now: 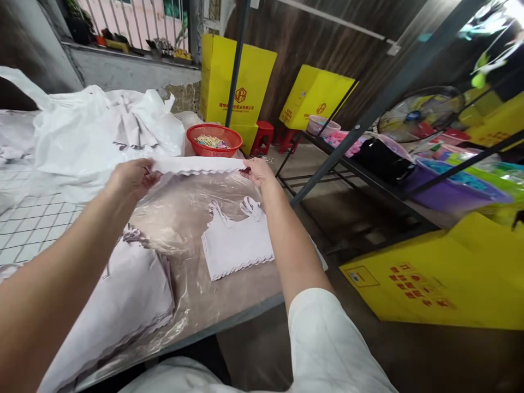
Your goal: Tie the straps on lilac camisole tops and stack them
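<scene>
Stretched between my two hands is a pale garment with a scalloped edge, seen nearly edge-on above the table. My left hand pinches its left end, and my right hand pinches the right end. Below my right forearm lies a neat stack of pale camisole tops with thin straps and a wavy hem; the forearm hides its right side. A larger pile of similar pale garments sits at the near left, partly behind my left arm.
Clear plastic sheeting covers the table. White plastic bags with a garment on top stand at the back left. A red basket holds small coloured items. Yellow boxes, a metal rack and a fan are to the right.
</scene>
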Available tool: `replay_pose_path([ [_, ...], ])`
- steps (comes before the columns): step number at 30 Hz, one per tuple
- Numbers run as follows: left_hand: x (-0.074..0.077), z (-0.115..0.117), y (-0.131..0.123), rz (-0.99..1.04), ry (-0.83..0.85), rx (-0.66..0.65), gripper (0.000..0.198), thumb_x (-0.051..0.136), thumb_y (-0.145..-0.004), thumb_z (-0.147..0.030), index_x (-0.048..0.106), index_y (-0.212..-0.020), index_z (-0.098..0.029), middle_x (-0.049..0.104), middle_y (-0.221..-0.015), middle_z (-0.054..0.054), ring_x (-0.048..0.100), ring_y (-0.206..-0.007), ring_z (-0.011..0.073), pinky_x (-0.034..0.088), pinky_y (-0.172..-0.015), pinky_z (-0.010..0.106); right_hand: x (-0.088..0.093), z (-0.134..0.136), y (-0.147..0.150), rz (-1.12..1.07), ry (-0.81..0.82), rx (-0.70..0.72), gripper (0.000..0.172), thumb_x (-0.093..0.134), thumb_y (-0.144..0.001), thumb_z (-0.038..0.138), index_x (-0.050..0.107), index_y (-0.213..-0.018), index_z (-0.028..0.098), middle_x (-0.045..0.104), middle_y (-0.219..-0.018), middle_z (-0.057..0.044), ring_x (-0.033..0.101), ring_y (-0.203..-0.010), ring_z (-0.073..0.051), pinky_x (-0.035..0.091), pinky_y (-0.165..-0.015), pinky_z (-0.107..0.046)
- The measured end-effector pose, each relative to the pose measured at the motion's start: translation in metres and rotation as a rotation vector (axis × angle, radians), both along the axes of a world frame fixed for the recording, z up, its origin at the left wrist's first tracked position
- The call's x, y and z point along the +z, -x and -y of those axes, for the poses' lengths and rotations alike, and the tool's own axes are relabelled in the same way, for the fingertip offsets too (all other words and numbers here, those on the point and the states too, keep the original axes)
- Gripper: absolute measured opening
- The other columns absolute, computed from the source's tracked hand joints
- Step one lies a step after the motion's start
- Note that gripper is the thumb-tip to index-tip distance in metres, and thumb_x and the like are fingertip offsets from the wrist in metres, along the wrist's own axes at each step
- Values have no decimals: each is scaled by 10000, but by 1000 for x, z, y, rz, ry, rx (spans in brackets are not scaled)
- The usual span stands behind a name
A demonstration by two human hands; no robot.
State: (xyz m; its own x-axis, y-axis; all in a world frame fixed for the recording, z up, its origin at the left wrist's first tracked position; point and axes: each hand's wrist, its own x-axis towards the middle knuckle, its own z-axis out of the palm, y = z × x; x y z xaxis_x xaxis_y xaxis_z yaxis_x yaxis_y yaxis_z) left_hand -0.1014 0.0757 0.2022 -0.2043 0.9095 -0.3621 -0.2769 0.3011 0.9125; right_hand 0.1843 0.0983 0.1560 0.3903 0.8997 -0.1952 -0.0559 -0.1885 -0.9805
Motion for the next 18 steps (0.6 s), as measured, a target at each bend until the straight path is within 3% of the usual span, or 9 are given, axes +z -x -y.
replay_pose_path([
  [5, -76, 20, -56, -49, 226, -179, 180, 565, -837, 26, 536, -720, -107, 549, -542, -5, 580, -408, 103, 382, -356, 136, -54, 31, -46, 82, 223, -100, 266, 660, -856, 64, 505, -662, 161, 524, -502, 59, 486, -447, -60, 409, -446, -161],
  [8, -99, 31, -74, -90, 285, -236, 137, 614, -778, 32, 566, -727, -87, 571, -535, 5, 565, -379, 108, 377, -342, 147, -76, 53, -62, 98, 291, -141, 264, 692, -849, 91, 517, -662, 152, 508, -498, 78, 462, -423, -52, 407, -431, -168],
  [10, -97, 31, -79, -98, 274, -257, 128, 622, -766, 25, 572, -723, -85, 584, -539, 10, 561, -385, 97, 374, -349, 138, -76, 61, -70, 100, 277, -164, 293, 741, -811, 95, 508, -646, 161, 516, -497, 72, 470, -438, -52, 417, -446, -170],
  [14, -69, 33, -79, -65, 171, -273, 146, 586, -822, -27, 558, -704, -109, 600, -568, 11, 593, -453, 75, 383, -382, 114, -50, 74, -84, 108, 166, -192, 312, 715, -829, 85, 482, -643, 177, 541, -532, 58, 502, -485, -43, 448, -505, -151],
  [16, -59, 48, -76, -17, 106, -284, 156, 573, -847, -50, 563, -706, -116, 595, -573, 2, 617, -486, 74, 388, -392, 110, -39, 90, -91, 122, 110, -199, 286, 688, -854, 103, 486, -668, 181, 548, -558, 59, 504, -494, -38, 453, -517, -140],
  [18, -61, 73, -71, 20, 88, -314, 161, 582, -846, -59, 568, -698, -120, 581, -561, -10, 632, -497, 78, 393, -399, 111, -41, 116, -95, 146, 81, -204, 270, 697, -840, 114, 491, -681, 186, 551, -565, 58, 500, -487, -42, 441, -499, -139],
])
